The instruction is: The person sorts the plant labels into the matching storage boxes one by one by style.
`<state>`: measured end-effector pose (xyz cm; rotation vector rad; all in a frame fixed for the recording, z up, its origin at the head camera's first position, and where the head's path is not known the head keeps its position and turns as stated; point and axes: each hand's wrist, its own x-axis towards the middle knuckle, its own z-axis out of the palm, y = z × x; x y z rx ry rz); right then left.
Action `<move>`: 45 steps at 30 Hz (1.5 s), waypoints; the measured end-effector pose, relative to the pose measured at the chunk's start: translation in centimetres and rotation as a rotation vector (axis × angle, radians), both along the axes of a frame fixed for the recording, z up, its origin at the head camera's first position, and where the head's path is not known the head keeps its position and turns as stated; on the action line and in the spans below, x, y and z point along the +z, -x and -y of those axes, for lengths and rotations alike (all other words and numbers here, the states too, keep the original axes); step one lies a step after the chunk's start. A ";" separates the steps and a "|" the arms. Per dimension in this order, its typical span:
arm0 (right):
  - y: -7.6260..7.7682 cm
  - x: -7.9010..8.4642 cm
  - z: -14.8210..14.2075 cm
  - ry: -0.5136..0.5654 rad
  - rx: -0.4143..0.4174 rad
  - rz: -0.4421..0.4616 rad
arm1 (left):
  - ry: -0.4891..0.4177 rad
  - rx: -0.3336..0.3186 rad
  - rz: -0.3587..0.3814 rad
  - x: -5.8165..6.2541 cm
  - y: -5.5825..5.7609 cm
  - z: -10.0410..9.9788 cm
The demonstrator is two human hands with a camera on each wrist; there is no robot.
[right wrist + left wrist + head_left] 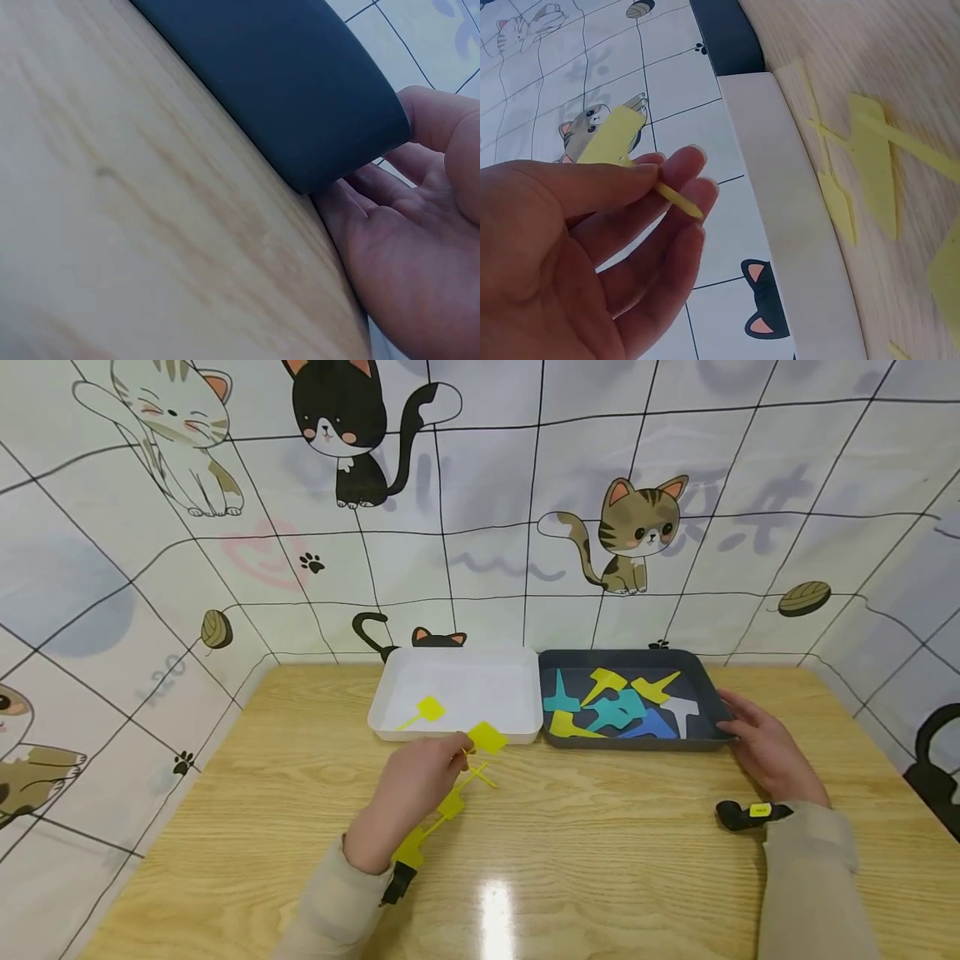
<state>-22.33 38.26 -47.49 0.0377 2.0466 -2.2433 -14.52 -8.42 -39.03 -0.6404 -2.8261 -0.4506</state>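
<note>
My left hand pinches the stem of a yellow T-shaped plant label between thumb and fingers, just in front of the white tray. In the left wrist view the label's wide head sticks out beyond the thumb, and its pointed end shows by the fingertips. One yellow label lies inside the white tray. Below the hand, several yellow labels lie on the table. My right hand grips the right end of the dark grey tray, thumb at its rim, other fingers along its outer wall.
Inside the dark tray are several T-shaped labels: teal, yellow, blue and white. Both trays stand side by side at the back of the wooden table, against a cat-patterned wall covering.
</note>
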 end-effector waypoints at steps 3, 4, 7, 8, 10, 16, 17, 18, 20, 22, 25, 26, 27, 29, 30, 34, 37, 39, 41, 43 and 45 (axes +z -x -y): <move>0.1 0.1 0.0 -0.021 0.002 0.013 | -0.015 -0.010 0.021 0.0 0.4 0.0; 0.1 0.2 0.1 -0.024 0.003 0.013 | -0.016 -0.015 0.027 0.0 0.5 0.0; 0.1 0.2 0.1 -0.009 0.007 0.006 | -0.053 -0.040 0.061 -0.1 1.0 0.0; 0.1 0.2 0.1 -0.005 0.008 0.004 | -0.071 -0.045 0.073 -0.1 1.3 0.0; 0.1 0.2 0.1 -0.012 0.004 0.005 | -0.111 -0.048 0.080 -0.2 1.8 0.0; 0.0 0.1 0.2 -0.006 0.003 -0.005 | -0.218 0.034 0.050 0.0 3.4 -0.5; 0.0 0.0 0.2 0.013 0.010 -0.017 | -0.241 0.060 0.056 0.0 3.8 -0.6; -0.1 -0.1 0.2 0.020 0.014 -0.025 | -0.266 0.081 0.064 -0.1 4.1 -0.7; -0.1 -0.2 0.2 0.036 0.023 -0.043 | -0.311 0.128 0.091 -0.5 4.9 -0.8; -0.1 -0.3 0.2 0.052 0.037 -0.051 | -0.365 0.167 0.144 -1.0 5.5 -0.9; -0.1 -0.2 0.2 0.051 0.041 -0.040 | -0.443 0.201 0.208 -1.8 6.1 -0.6; -0.1 -0.2 0.2 0.046 0.043 -0.038 | -0.471 0.211 0.223 -2.0 6.2 -0.5; -0.1 -0.2 0.2 0.045 0.042 -0.035 | -0.495 0.219 0.230 -2.2 6.4 -0.4; -0.1 -0.1 0.2 0.039 0.038 -0.032 | -0.534 0.230 0.225 -2.5 6.7 -0.1; 0.0 -0.1 0.2 0.034 0.036 -0.030 | -0.551 0.230 0.218 -2.6 6.8 0.0; 0.0 0.0 0.3 0.000 0.023 -0.007 | -0.600 0.210 0.187 -2.7 7.1 0.5; -0.1 0.1 0.3 -0.026 0.014 0.013 | -0.587 0.185 0.187 -2.6 7.2 0.7; -0.1 0.2 0.3 -0.036 0.016 0.017 | -0.556 0.168 0.200 -2.7 7.2 0.9; -0.2 0.2 0.3 -0.044 0.018 0.016 | -0.528 0.152 0.229 -2.8 7.2 1.0; -0.2 0.2 0.3 -0.049 0.019 0.012 | -0.498 0.142 0.257 -3.1 7.3 1.0; -0.2 0.1 0.3 -0.051 0.019 0.007 | -0.467 0.142 0.275 -3.3 7.3 1.0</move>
